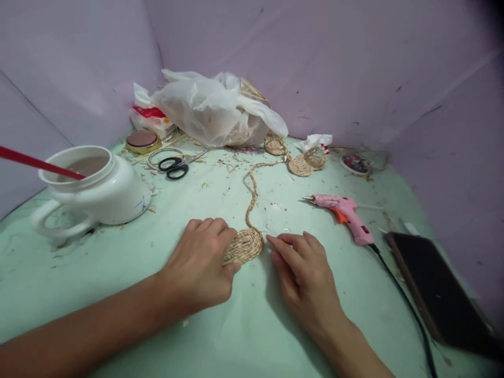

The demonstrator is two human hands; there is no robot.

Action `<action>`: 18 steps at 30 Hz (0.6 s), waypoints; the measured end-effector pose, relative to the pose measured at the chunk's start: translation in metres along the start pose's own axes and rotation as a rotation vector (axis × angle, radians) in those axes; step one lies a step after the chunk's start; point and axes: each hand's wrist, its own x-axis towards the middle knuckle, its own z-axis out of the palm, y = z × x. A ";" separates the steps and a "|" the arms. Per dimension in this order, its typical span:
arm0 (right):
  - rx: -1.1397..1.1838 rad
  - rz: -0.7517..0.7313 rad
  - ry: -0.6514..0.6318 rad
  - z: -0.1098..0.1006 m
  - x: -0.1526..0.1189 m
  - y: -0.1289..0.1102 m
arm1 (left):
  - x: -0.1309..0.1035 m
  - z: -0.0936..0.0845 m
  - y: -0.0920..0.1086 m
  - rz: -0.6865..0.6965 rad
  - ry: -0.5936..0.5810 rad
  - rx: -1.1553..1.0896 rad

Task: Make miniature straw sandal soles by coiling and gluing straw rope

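Note:
My left hand [207,257] grips the left side of an oval coil of braided straw [246,245], fingers over it and thumb along its near edge. From the coil's right end a loose straw braid [254,194] runs away across the table to the back. My right hand [303,268] hovers just right of the coil, thumb and fingertips close together but apart from it. No object shows between those fingertips. To the right of that hand lies a pink glue gun [338,210] with an orange trigger, its nozzle pointing left.
A white mug [98,189] holding murky liquid and a red stick [39,163] stands at left. Behind it lie black-handled scissors [175,167] and a round tin [142,140]. A plastic bag [220,110] and woven straw pieces [303,164] sit at the back; a phone [437,289] lies right.

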 end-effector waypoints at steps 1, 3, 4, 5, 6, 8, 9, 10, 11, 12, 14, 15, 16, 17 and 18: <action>-0.026 -0.007 -0.014 0.002 0.001 -0.001 | 0.000 0.001 -0.001 0.004 0.006 -0.008; -0.083 -0.018 -0.037 0.004 0.002 -0.003 | 0.000 0.001 -0.003 0.005 0.010 -0.022; -0.106 -0.021 -0.043 0.005 0.002 -0.003 | 0.000 0.001 -0.004 0.004 0.010 -0.027; -0.118 -0.017 -0.047 0.006 0.002 -0.004 | 0.000 0.001 -0.004 0.005 0.011 -0.031; -0.114 -0.008 -0.047 0.006 0.002 -0.004 | 0.000 0.001 -0.004 0.010 0.013 -0.035; -0.063 0.022 -0.044 0.007 0.002 -0.004 | -0.001 0.002 -0.004 0.021 0.023 -0.040; -0.028 0.039 -0.042 0.008 0.003 -0.003 | -0.001 0.002 -0.004 0.025 0.029 -0.043; 0.006 0.052 -0.042 0.009 0.003 -0.002 | -0.001 0.002 -0.004 0.027 0.035 -0.045; 0.031 0.062 -0.041 0.009 0.003 -0.002 | 0.000 0.002 -0.004 0.028 0.040 -0.048; 0.045 0.068 -0.040 0.010 0.003 -0.001 | 0.000 0.002 -0.004 0.028 0.044 -0.050; 0.053 0.076 -0.032 0.011 0.003 -0.001 | 0.001 0.002 -0.004 0.027 0.048 -0.056; 0.052 0.082 -0.025 0.012 0.004 -0.001 | 0.001 0.002 -0.004 0.028 0.048 -0.057; 0.052 0.096 -0.018 0.013 0.004 -0.001 | 0.001 0.002 -0.004 0.029 0.047 -0.057; 0.057 0.116 -0.002 0.013 0.005 -0.001 | 0.002 0.001 -0.004 0.029 0.044 -0.056; 0.070 0.145 0.022 0.013 0.005 -0.002 | 0.002 0.001 -0.004 0.028 0.039 -0.055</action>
